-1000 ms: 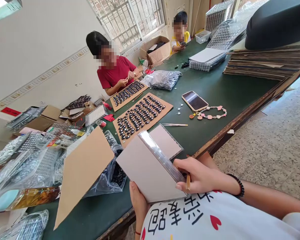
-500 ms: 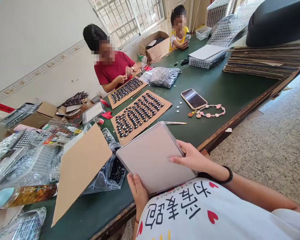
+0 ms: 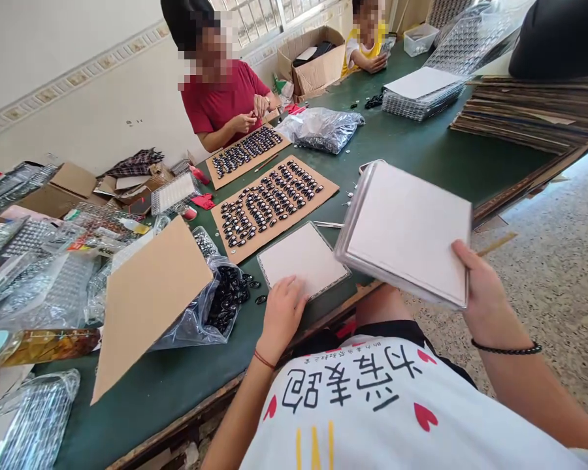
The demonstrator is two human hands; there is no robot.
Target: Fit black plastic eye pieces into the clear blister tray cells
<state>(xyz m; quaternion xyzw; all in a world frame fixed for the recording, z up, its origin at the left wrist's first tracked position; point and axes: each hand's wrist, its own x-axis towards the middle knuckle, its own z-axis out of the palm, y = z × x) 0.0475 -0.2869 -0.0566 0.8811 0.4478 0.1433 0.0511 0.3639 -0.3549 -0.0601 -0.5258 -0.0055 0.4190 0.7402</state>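
Observation:
My right hand (image 3: 480,294) grips the near corner of a clear plastic tray stack topped by a white card (image 3: 406,228), held in the air over the table's front edge. My left hand (image 3: 281,310) rests with its fingers flat on the near edge of a second white card in a clear tray (image 3: 306,258) lying on the green table (image 3: 421,156). Just beyond it lies a brown cardboard sheet (image 3: 272,205) covered with rows of small dark pieces.
A plastic bag of dark pieces (image 3: 210,307) and a tilted cardboard sheet (image 3: 149,294) lie left of my left hand. A person in red (image 3: 225,98) works at another filled cardboard (image 3: 242,151). Another person sits at the far end. Cardboard stacks (image 3: 534,111) fill the right.
The tray stack has split: my right hand carried the upper part up and to the right, while my left hand let go and came down on the tray left on the table.

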